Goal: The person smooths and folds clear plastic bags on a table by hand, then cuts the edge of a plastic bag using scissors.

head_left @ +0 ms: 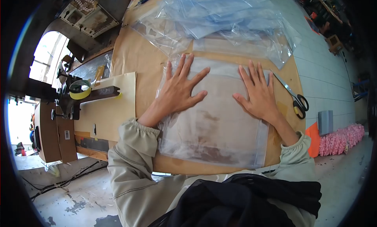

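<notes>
A clear plastic sheet or bag (220, 121) lies flat on the brown-covered table in front of me; which of the two it is, I cannot tell. On its left part rests my left hand (180, 85), palm down with the fingers spread. My right hand (257, 89) lies flat near its right edge, fingers also apart. Neither hand grips anything. Just right of my right hand is a pair of scissors (296, 99) with black and yellow handles. Beyond my fingertips, a loose heap of clear, bluish plastic (231, 14) covers the far part of the table.
At the left a sewing machine (68, 93) carries a roll of yellow tape (80, 89) and stands by a cardboard box (59, 132). Brown paper (108, 99) covers its table. On the floor at the right lie a pink fluffy bundle (341, 139) and an orange piece (313, 139).
</notes>
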Available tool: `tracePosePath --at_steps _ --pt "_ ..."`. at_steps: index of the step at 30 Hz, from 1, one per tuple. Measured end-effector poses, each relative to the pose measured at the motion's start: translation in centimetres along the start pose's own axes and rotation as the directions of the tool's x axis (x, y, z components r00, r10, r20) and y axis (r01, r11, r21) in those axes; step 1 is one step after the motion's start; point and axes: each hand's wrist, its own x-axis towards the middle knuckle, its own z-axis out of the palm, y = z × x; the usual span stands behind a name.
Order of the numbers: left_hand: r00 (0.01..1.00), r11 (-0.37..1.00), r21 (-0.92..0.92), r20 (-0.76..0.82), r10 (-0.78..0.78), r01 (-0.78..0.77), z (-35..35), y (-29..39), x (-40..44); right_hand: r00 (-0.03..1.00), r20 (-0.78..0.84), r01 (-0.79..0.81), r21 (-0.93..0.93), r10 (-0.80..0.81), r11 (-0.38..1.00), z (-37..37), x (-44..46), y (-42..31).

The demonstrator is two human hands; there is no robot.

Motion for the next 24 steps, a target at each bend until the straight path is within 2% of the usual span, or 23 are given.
tracePosePath --at_steps 4,8,11,14,17,18,21,23,24 --pt "0.998 0.994 -0.089 0.013 -0.061 0.062 -0.9 0.0 0.4 0.998 0.055 -0.028 0.003 0.028 1.000 -0.5 -0.2 0.0" --pt "0.995 0.995 -0.090 -0.091 -0.043 0.034 -0.5 -1.2 0.8 0.999 0.035 0.003 0.025 -0.004 1.000 -0.2 0.0 0.7" --pt "0.985 0.988 -0.084 -0.103 -0.141 0.133 -1.5 -1.9 0.7 0.994 0.054 0.089 0.046 -0.091 0.995 0.0 1.0 1.7" --pt "0.933 0.941 -0.233 -0.209 -0.294 0.245 -0.1 -5.9 -0.5 0.980 0.065 0.184 0.034 -0.186 0.982 0.0 2.1 2.7" --pt "0.940 0.822 -0.489 -0.013 -0.342 0.292 -1.3 -7.5 -2.4 0.966 0.046 0.254 0.031 -0.255 0.967 0.2 3.2 2.7" --pt "0.938 0.817 -0.482 0.033 -0.344 0.316 -1.7 -7.7 -2.8 0.961 0.042 0.274 0.035 -0.275 0.961 0.1 3.3 2.4" --pt "0.926 0.794 -0.481 0.136 -0.352 0.372 -3.1 -7.9 -3.6 0.993 0.103 0.064 -0.044 -0.060 0.997 -1.5 1.7 0.1" --pt "0.925 0.772 -0.513 0.160 -0.344 0.375 -3.6 -7.9 -3.9 0.990 0.141 -0.031 0.143 0.011 0.989 -3.1 -0.8 -0.1" --pt "0.949 0.816 -0.498 0.044 -0.313 0.293 -3.5 -8.0 -4.0 0.985 0.163 -0.087 0.232 0.049 0.969 -3.8 -2.5 0.0"
